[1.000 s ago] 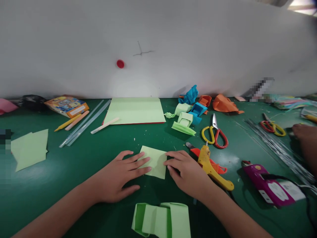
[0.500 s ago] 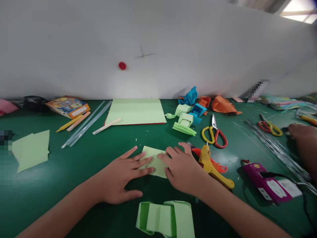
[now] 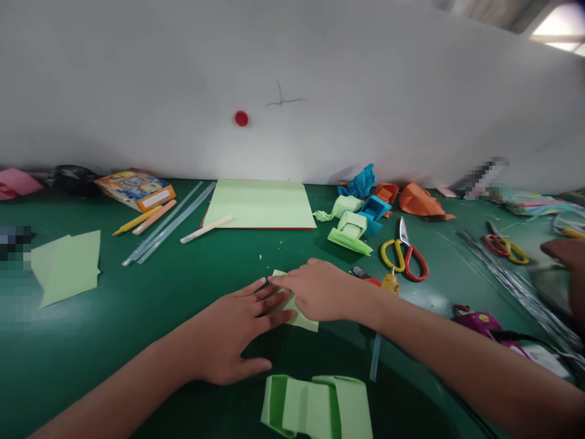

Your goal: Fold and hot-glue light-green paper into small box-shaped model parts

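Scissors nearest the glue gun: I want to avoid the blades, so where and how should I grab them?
I'd pinch the red loop of the scissors from above, on its right side: they lie flat, loops toward you, blades pointing at the wall. The glue gun sits close to the yellow loop, making that side more awkward.

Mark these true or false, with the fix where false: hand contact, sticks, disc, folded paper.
1. Left hand and right hand both touch the small green sheet. True.
2. The right hand holds scissors. False: it is on the small green sheet.
3. The pale stick lies partly on the large green sheet. True.
4. The red disc lies on the table. False: it is on the white wall.
5. The folded green paper is in the left hand. False: it lies apart from both hands.
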The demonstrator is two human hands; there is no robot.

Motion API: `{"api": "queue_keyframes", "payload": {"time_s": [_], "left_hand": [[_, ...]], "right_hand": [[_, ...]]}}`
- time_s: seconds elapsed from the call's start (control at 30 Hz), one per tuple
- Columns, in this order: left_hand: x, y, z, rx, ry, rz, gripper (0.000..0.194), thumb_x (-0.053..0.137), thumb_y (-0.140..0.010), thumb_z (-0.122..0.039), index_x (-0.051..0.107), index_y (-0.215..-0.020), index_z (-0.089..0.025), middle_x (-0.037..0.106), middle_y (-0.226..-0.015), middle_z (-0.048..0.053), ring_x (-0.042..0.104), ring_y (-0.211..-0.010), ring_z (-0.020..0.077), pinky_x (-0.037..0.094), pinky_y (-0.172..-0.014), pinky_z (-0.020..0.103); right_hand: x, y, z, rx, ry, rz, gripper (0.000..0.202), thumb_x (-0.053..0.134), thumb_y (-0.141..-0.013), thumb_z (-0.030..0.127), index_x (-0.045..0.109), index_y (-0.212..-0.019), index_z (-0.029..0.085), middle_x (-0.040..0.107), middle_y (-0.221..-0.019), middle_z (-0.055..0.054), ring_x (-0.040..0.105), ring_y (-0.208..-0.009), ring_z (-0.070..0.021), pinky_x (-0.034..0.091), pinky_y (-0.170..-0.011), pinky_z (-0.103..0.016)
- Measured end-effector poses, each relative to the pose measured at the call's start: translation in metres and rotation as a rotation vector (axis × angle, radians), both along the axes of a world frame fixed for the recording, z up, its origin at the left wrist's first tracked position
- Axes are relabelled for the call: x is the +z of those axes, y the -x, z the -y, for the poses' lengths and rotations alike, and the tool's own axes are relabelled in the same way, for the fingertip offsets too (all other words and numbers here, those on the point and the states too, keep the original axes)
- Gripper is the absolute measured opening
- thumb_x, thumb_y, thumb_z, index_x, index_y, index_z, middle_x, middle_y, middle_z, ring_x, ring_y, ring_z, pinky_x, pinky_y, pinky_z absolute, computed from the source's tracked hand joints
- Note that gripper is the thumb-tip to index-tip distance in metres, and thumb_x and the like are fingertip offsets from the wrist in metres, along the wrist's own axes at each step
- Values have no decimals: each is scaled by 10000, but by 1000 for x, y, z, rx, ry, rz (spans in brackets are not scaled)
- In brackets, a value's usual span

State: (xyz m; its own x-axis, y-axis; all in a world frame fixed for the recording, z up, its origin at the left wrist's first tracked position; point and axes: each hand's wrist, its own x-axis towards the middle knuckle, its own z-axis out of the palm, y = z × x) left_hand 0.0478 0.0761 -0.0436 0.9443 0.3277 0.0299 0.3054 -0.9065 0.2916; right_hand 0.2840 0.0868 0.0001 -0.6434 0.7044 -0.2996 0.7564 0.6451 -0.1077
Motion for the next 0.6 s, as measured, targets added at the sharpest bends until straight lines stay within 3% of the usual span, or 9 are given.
{"api": "queue_keyframes", "payload": {"time_s": [0.13, 0.33, 0.47, 0.6], "left_hand": [[4, 11, 14, 56, 45, -39, 776, 625, -941, -382, 273, -1624, -277, 285, -1670, 93, 341, -1523, 340, 272, -1270, 556], [2, 24, 29, 86, 3, -74, 758, 580, -963, -324, 232, -1635, -288, 233, -1688, 52, 318, -1535, 321, 326, -1260, 493], [-2, 22, 28, 52, -65, -38, 706, 583, -965, -330, 314, -1614, -262, 308, -1669, 54, 369, -1517, 300, 312, -1274, 445], [-2, 21, 26, 36, -100, -5, 661, 589, -962, -332, 386, -1583, -236, 396, -1631, 62, 429, -1485, 279, 318, -1269, 414]], "right_hand": [[-6, -7, -4, 6, -7, 8, 666, 525, -907, 136, 458, -1543, 319, 783, -1035, -56, 709, -884, -228, 388, -762, -338], [-8, -16, -9, 38, -20, -29, 743, 493, -856, 84, 444, -1557, 324, 789, -899, -37, 641, -690, -188, 327, -670, -315], [-6, -18, -14, -6, 12, -62, 692, 440, -900, 104, 479, -1526, 397, 791, -895, -10, 597, -620, -170, 303, -609, -296], [-8, -24, -23, -152, -86, 78, 629, 397, -981, 200, 380, -1582, 387, 761, -828, -44, 620, -638, -199, 305, -600, -297]]}}
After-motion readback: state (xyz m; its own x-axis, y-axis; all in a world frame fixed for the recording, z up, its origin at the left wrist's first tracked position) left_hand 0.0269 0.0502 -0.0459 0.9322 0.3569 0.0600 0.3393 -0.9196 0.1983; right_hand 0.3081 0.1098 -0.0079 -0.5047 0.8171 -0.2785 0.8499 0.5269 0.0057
